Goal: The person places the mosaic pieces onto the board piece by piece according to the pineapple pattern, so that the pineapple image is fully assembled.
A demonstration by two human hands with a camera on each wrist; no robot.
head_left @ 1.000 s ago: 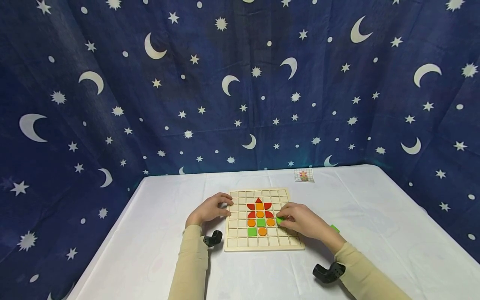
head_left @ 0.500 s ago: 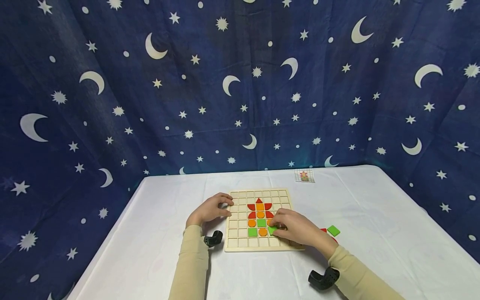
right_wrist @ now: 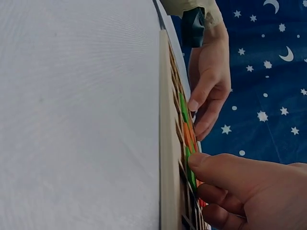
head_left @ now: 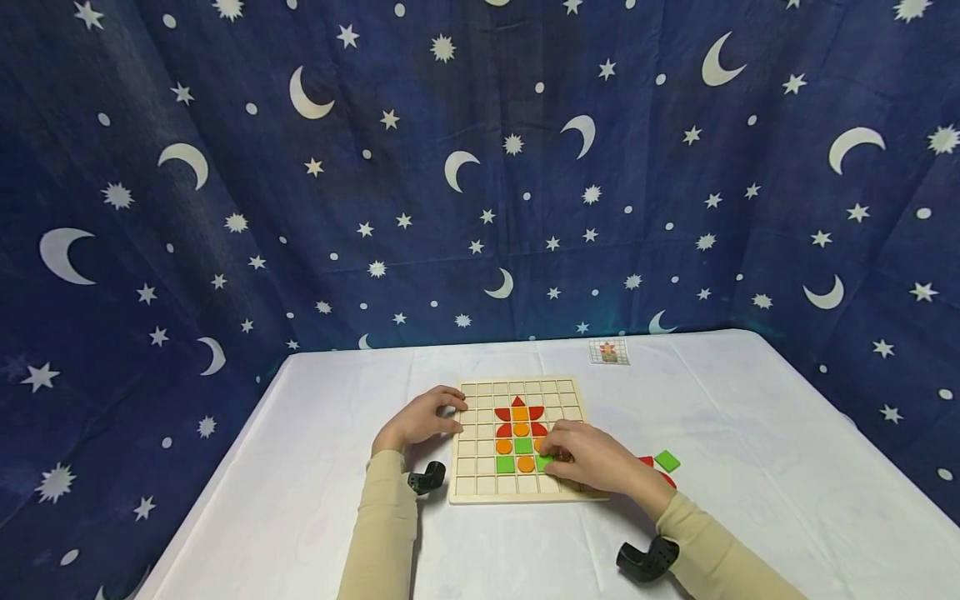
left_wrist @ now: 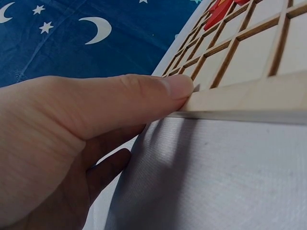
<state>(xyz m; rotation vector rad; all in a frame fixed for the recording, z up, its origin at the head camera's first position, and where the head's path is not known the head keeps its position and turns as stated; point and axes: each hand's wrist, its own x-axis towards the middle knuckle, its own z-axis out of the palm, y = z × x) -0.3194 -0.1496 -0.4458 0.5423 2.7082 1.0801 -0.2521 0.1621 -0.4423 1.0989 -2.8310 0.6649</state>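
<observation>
A wooden grid board (head_left: 480, 486) lies on the white table with red, orange and green tiles set in its cells. My right hand (head_left: 596, 458) is over its lower right part, thumb and fingertips at a green square tile (head_left: 543, 464). The right wrist view has the thumb against that tile (right_wrist: 190, 167), the other fingers curled beside it. At the board's left edge rests my left hand (head_left: 420, 418), fingers loosely bent. Its thumb (left_wrist: 177, 87) touches the rim in the left wrist view. An orange round tile (head_left: 526, 464) sits left of the green one.
A small pattern card (head_left: 608, 351) lies at the back of the table. Right of the board are a loose green square tile (head_left: 667, 460) and red tiles (head_left: 647, 461), partly hidden by my right forearm. A dark starry curtain (head_left: 480, 208) hangs behind.
My right hand has moved left and slightly nearer with the green square tile, to the cell beside the lower orange circle. Loose red tiles came into view behind the forearm. The left hand stayed put.
</observation>
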